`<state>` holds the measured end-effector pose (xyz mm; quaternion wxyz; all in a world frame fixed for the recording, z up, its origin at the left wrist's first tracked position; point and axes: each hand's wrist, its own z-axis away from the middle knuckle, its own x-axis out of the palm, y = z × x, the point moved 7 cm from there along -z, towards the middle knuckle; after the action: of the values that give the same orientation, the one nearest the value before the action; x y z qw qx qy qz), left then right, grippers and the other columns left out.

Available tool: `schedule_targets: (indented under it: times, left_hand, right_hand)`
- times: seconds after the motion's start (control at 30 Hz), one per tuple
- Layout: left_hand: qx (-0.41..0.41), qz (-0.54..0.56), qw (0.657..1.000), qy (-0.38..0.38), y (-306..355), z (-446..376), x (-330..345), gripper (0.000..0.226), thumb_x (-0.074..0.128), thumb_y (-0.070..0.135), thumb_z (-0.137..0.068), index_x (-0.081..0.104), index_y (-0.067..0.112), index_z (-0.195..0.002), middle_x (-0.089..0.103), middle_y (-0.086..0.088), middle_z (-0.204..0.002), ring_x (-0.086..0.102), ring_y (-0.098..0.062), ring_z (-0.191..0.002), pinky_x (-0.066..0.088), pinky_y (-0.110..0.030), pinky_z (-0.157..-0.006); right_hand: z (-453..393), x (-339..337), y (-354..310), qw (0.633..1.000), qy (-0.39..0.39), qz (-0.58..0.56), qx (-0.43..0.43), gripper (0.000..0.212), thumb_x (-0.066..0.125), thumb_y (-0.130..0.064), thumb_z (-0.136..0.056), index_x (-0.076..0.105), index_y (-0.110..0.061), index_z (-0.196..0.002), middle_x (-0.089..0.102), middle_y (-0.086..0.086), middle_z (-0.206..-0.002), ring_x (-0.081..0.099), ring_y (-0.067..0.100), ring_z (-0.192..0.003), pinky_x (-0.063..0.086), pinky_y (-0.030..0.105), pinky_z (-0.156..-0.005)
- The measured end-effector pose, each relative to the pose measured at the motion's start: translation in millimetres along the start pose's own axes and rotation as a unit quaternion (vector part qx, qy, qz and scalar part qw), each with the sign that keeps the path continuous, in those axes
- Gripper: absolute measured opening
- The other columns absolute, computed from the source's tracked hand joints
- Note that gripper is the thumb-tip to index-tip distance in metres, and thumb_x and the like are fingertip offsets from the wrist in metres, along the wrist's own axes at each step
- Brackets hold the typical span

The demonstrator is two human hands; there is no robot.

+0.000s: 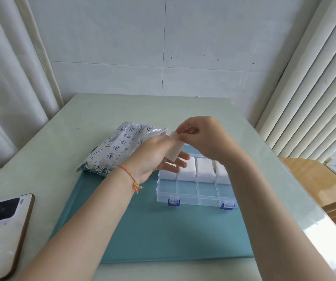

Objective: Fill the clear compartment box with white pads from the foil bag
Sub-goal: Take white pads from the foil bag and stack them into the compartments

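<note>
Both hands are holding one white pad (175, 146), the right hand (203, 136) pinching its top, the left hand (157, 153) maybe cupping it, above the clear box (195, 191).

1. One clear box (196, 196), with two blue latches (174, 202).
2. One foil bag (118, 147).
3. One white pad (175, 147) held up; white stacks (205, 168) show in at least three compartments.
4. Two hands (152, 157).
5. One phone (2, 230).
6. One teal mat (163, 236).
</note>
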<state>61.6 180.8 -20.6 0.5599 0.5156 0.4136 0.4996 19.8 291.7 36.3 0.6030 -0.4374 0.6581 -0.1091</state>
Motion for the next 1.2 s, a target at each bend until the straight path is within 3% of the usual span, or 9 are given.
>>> schedule_targets:
  times: [0.07,0.2,0.3,0.4,0.5,0.63,0.8,1.1,1.2]
  left_hand:
    - [0.032,-0.031,0.999,0.027,3,1,-3,0.031,0.049,0.027,-0.101,0.061,-0.002,-0.106,0.072,-0.020,-0.092,0.070,-0.030,-0.075,0.057,-0.033,-0.062]
    - [0.044,-0.057,0.997,0.039,7,5,-2,0.032,0.048,0.026,-0.102,0.063,-0.002,-0.104,0.073,-0.018,-0.090,0.070,-0.029,-0.073,0.057,-0.033,-0.060]
    - [0.035,-0.176,0.981,0.074,4,9,-10,0.033,0.049,0.030,-0.101,0.066,0.001,-0.098,0.072,-0.016,-0.088,0.065,-0.024,-0.065,0.055,-0.034,-0.060]
    - [0.028,-0.436,0.892,0.117,3,14,-26,0.036,0.051,0.039,-0.096,0.066,0.008,-0.085,0.066,-0.009,-0.075,0.054,-0.021,-0.055,0.054,-0.038,-0.063]
    - [0.019,-0.540,0.833,0.119,-4,24,-27,0.017,0.050,0.025,-0.093,0.064,0.015,-0.089,0.063,0.002,-0.076,0.049,-0.011,-0.049,0.048,-0.030,-0.061]
    - [-0.017,-0.474,0.874,0.109,-28,26,-25,0.004,0.050,0.015,-0.090,0.051,0.019,-0.090,0.067,-0.005,-0.071,0.062,-0.019,-0.045,0.049,-0.025,-0.043]
    - [-0.018,-0.366,0.924,0.108,-37,26,-24,0.005,0.051,0.011,-0.092,0.048,0.014,-0.095,0.066,-0.009,-0.067,0.059,-0.018,-0.043,0.048,-0.026,-0.042]
    - [-0.003,-0.326,0.940,0.102,-39,26,-21,0.004,0.052,0.012,-0.095,0.050,0.013,-0.098,0.065,-0.011,-0.066,0.060,-0.020,-0.044,0.048,-0.027,-0.043]
    - [-0.002,-0.320,0.941,0.107,-41,26,-20,0.002,0.051,0.011,-0.095,0.050,0.013,-0.097,0.066,-0.010,-0.064,0.061,-0.021,-0.044,0.050,-0.028,-0.045]
  right_hand:
    - [0,-4,5,0.999,-0.017,-0.023,0.022,0.007,0.071,-0.019,-0.086,0.074,-0.019,-0.091,0.070,-0.012,-0.080,0.062,-0.005,-0.071,0.047,0.008,-0.067]
    - [4,-6,8,0.997,-0.028,-0.057,0.046,0.002,0.071,-0.019,-0.085,0.073,-0.020,-0.085,0.069,-0.009,-0.074,0.057,-0.004,-0.059,0.050,0.019,-0.066]
    - [7,-7,12,0.996,-0.017,-0.068,0.057,0.005,0.067,-0.013,-0.088,0.069,-0.015,-0.084,0.069,-0.001,-0.073,0.060,0.007,-0.062,0.052,0.028,-0.067]
    - [11,-4,22,0.995,-0.029,-0.047,0.080,0.006,0.063,-0.010,-0.090,0.067,-0.013,-0.087,0.066,-0.003,-0.069,0.058,0.006,-0.056,0.050,0.026,-0.061]
    - [18,2,30,0.994,-0.043,-0.025,0.098,0.006,0.063,-0.009,-0.090,0.068,-0.012,-0.088,0.064,-0.003,-0.067,0.055,0.007,-0.054,0.047,0.023,-0.057]
    - [28,8,34,0.993,-0.053,-0.013,0.107,0.009,0.065,-0.010,-0.089,0.068,-0.015,-0.083,0.062,-0.004,-0.064,0.052,0.009,-0.053,0.040,0.015,-0.048]
    - [36,24,29,0.993,-0.084,0.017,0.085,0.007,0.066,-0.011,-0.087,0.070,-0.016,-0.085,0.065,-0.003,-0.072,0.054,0.009,-0.059,0.048,0.025,-0.062]
    - [46,53,27,0.982,-0.166,0.063,0.063,0.005,0.068,-0.017,-0.087,0.072,-0.021,-0.085,0.064,-0.012,-0.073,0.053,0.000,-0.057,0.041,0.016,-0.055]
    - [46,58,27,0.984,-0.144,0.083,0.060,0.006,0.068,-0.018,-0.087,0.073,-0.020,-0.088,0.067,-0.008,-0.081,0.060,0.008,-0.071,0.047,0.020,-0.062]
